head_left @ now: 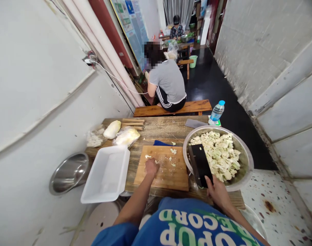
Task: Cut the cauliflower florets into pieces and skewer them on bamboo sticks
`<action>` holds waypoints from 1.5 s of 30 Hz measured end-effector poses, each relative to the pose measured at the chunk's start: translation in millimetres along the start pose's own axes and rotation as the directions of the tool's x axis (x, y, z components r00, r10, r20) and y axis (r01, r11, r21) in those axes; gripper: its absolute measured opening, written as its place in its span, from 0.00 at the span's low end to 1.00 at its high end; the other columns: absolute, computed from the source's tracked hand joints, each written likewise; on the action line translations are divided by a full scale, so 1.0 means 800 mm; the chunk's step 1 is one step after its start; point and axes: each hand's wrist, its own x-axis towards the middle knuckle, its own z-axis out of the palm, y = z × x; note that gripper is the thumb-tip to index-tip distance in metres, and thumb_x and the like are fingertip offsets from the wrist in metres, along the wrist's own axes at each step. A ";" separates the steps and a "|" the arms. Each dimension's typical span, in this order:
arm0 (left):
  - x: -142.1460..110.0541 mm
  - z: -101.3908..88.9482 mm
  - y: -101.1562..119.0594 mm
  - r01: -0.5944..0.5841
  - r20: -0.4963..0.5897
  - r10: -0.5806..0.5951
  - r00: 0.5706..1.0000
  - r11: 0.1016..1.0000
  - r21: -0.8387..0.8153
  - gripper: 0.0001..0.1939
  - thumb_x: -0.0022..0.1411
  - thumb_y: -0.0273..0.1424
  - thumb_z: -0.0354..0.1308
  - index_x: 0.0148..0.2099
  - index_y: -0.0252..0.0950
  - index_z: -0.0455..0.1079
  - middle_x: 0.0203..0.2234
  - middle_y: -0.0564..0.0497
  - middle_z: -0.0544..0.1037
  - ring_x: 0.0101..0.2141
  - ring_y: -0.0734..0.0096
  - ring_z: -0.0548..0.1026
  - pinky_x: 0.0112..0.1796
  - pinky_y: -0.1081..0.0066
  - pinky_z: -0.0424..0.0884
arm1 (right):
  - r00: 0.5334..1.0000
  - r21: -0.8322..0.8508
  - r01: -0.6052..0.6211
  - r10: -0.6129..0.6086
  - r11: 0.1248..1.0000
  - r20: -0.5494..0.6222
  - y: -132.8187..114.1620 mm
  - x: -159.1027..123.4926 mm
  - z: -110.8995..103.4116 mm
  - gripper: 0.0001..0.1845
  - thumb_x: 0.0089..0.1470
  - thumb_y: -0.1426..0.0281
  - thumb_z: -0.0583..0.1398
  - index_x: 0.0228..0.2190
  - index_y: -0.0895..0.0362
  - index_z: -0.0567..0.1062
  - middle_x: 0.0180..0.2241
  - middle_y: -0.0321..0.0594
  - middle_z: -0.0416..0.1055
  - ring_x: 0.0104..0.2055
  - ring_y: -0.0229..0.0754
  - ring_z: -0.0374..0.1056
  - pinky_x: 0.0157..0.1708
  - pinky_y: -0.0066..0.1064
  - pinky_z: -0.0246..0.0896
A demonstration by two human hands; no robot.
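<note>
My right hand point(218, 192) grips the handle of a dark cleaver point(201, 164). Its broad blade lies over the left rim of a big steel bowl point(244, 147), partly covering the cauliflower florets point(221, 153) heaped inside. On the wooden cutting board point(168, 181), my left hand point(152, 166) is down with its fingertips drawn together; whether a small bit is between them cannot be made out. Small cauliflower scraps point(173, 151) and crumbs are scattered about the board. A blue cloth-like item point(161, 143) shows at its far edge.
Left of the board stands a white plastic tub point(104, 174), with a steel bowl point(68, 174) beyond. Napa cabbages point(112, 130), wooden sticks point(132, 122), a second blade point(195, 123) and a water bottle point(217, 112) line the far side. A person point(168, 80) sits on a bench point(150, 111).
</note>
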 end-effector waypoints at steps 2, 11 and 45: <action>-0.003 -0.009 0.010 0.019 0.022 -0.015 1.000 0.981 -0.191 0.07 0.51 0.30 0.58 0.35 0.34 0.72 0.32 0.45 0.77 0.37 0.61 0.75 0.36 0.70 0.66 | 0.999 0.045 -0.023 0.024 0.999 -0.029 0.002 0.000 -0.007 0.22 0.57 0.49 0.45 0.31 0.54 0.65 0.12 0.33 0.65 0.16 0.44 0.67 0.22 0.32 0.60; -0.015 -0.062 0.211 -0.335 -0.091 0.412 0.907 0.572 -0.749 0.08 0.54 0.32 0.58 0.37 0.36 0.72 0.31 0.51 0.77 0.33 0.70 0.73 0.36 0.73 0.67 | 0.895 0.137 -0.258 0.290 0.956 -0.338 0.013 -0.014 -0.083 0.18 0.55 0.52 0.48 0.26 0.52 0.63 0.11 0.36 0.67 0.16 0.44 0.67 0.22 0.32 0.58; -0.014 -0.018 0.329 -0.744 0.111 0.784 0.611 0.616 -0.259 0.12 0.48 0.25 0.62 0.38 0.36 0.71 0.57 0.42 0.67 0.58 0.55 0.63 0.56 0.58 0.62 | 0.888 0.270 -0.265 0.343 0.926 -0.305 0.121 -0.044 -0.139 0.17 0.57 0.55 0.48 0.31 0.54 0.66 0.11 0.33 0.67 0.16 0.42 0.67 0.22 0.31 0.59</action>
